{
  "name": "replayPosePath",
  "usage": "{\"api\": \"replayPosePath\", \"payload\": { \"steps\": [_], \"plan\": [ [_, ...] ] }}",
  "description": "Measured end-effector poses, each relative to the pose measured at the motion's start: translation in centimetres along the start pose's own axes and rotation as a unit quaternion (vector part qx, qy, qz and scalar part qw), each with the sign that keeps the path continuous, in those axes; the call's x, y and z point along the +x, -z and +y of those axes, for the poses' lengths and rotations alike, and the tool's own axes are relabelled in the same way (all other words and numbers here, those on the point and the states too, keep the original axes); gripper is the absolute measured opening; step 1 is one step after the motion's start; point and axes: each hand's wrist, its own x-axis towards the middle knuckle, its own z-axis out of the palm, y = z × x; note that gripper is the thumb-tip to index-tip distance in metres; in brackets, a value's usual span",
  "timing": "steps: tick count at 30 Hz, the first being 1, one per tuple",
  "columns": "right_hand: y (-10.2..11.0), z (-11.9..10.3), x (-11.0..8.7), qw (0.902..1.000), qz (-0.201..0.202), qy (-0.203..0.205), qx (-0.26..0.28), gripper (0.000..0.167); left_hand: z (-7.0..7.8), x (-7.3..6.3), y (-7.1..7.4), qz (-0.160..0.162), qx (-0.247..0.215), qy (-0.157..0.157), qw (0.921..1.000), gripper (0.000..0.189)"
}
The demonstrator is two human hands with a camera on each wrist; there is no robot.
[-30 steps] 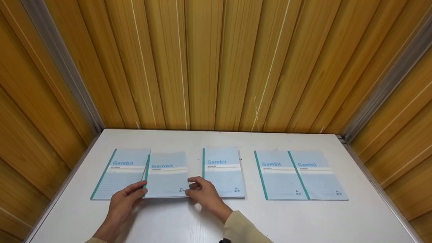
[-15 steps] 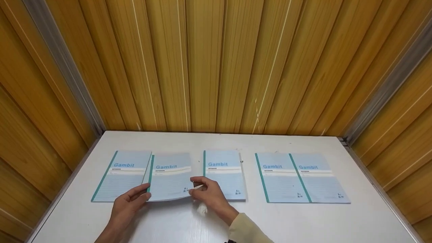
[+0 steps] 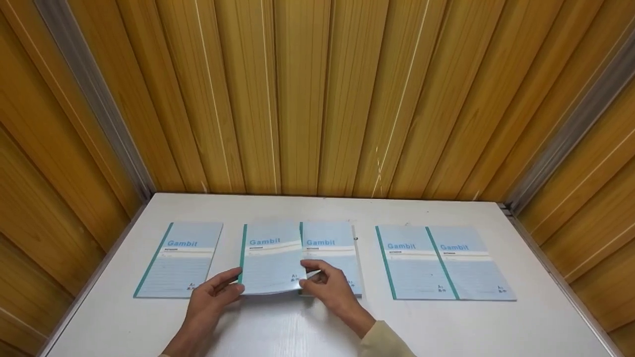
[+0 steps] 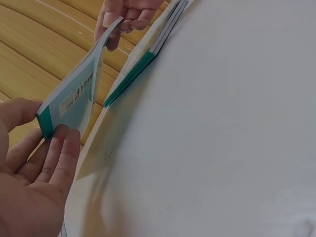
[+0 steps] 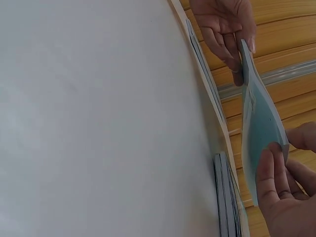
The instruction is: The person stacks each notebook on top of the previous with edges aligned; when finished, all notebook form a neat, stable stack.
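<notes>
A light blue notebook (image 3: 272,265) with a green spine is held between both hands above the table. The left hand (image 3: 211,302) pinches its spine edge near the lower corner, thumb on top and fingers underneath. At the opposite edge, the right hand (image 3: 330,287) grips the lower corner between thumb and fingers. In the left wrist view the held notebook (image 4: 74,96) hangs apart from the table and bends slightly. Its right edge overlaps, from above, a middle stack of notebooks (image 3: 332,248); the right wrist view shows several layers in a stack (image 5: 227,197).
On the white table (image 3: 268,332), another notebook (image 3: 181,258) lies at the left. Two more, a notebook (image 3: 409,263) and its neighbour (image 3: 471,263), lie side by side at the right. A yellow wood-pattern wall (image 3: 317,99) rises behind the table.
Both hands have carried the notebook rightward, away from the left notebook and partly over the middle stack. Its right side has lifted and bent a little. The other notebooks stay put.
</notes>
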Motion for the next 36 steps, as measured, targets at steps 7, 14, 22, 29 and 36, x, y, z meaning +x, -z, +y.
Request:
{"api": "replayPosePath", "payload": {
  "steps": [7,14,22,29,36],
  "plan": [
    [2.4,0.2,-0.9,0.9998,0.017,0.005,-0.011,0.047,-0.3,0.4,-2.2,-0.032,0.018,-0.031,0.9988,0.056],
    [4.0,1.0,-1.7,0.9992,0.03,0.005,-0.026,0.047,-0.8,0.7,-3.5,-0.066,0.041,-0.057,0.9954,0.056],
    [5.0,1.6,-2.5,0.9993,0.035,-0.005,-0.015,0.05,-1.4,0.9,-4.8,-0.083,0.046,-0.064,0.9935,0.056],
    [5.8,2.0,-2.9,0.9985,0.049,-0.014,-0.018,0.05,-1.7,1.1,-5.9,-0.079,0.048,-0.077,0.9927,0.053],
    [7.0,2.0,-3.2,0.9977,0.061,-0.015,-0.028,0.049,-1.7,1.3,-7.4,-0.081,0.049,-0.093,0.9912,0.049]
  ]
}}
